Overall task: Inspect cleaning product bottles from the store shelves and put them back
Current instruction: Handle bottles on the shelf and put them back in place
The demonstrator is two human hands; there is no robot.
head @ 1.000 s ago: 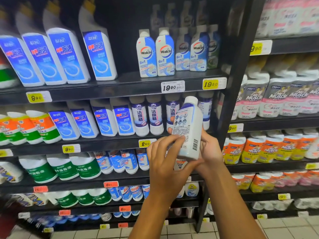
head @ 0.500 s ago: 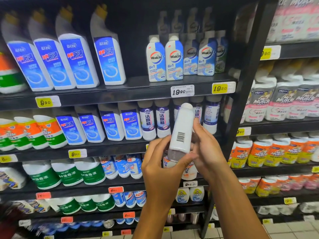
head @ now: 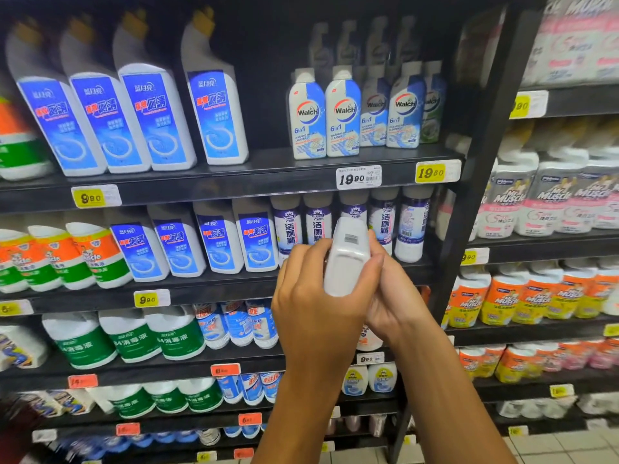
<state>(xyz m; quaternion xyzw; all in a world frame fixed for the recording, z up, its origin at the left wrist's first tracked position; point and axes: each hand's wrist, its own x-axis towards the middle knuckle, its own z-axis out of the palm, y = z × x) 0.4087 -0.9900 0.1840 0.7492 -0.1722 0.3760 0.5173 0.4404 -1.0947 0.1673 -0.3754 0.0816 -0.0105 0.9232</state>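
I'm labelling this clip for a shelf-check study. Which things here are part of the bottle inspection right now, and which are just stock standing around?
In the job:
- white bottle, tipped base toward the camera
- left hand, gripping it
- right hand, gripping it
- matching purple-label bottles on the middle shelf

Just standing about:
- Walch cleaners
- blue-label toilet cleaners
- green-label disinfectant jugs
- Mr Muscle packs
- price tags

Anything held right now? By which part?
White bottle, tipped so its base faces the camera; left hand and right hand grip its lower body from either side.
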